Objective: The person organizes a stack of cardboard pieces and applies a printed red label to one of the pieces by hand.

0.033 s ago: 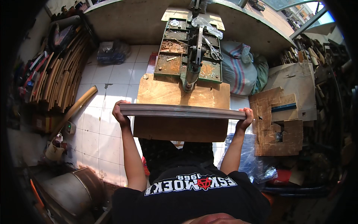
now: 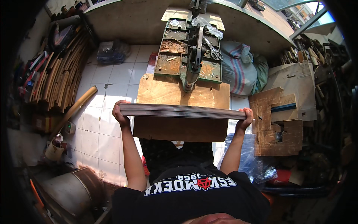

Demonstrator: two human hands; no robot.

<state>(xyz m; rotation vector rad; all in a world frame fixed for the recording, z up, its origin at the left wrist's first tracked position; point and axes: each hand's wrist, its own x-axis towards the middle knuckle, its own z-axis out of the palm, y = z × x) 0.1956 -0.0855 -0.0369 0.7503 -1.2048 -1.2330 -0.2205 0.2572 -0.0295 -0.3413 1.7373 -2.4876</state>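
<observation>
- Stack of thin sheets [image 2: 182, 111]: mid-frame, edge-on, across the wooden board [image 2: 160, 89]; contact unclear.
- Left hand [image 2: 121, 113] and right hand [image 2: 246, 118] clamp its opposite ends, likely for balance and flush edges.
- Green tray [image 2: 168, 76], upper centre: compartments, presumably for sorting small parts [image 2: 171, 59].

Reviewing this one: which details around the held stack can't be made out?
Head view, hidden: a strip of the wooden board, behind the stack of sheets.
Head view, too fine: the sheet count, edges packed together.
Head view, too small: what the bits in the green tray are.
</observation>
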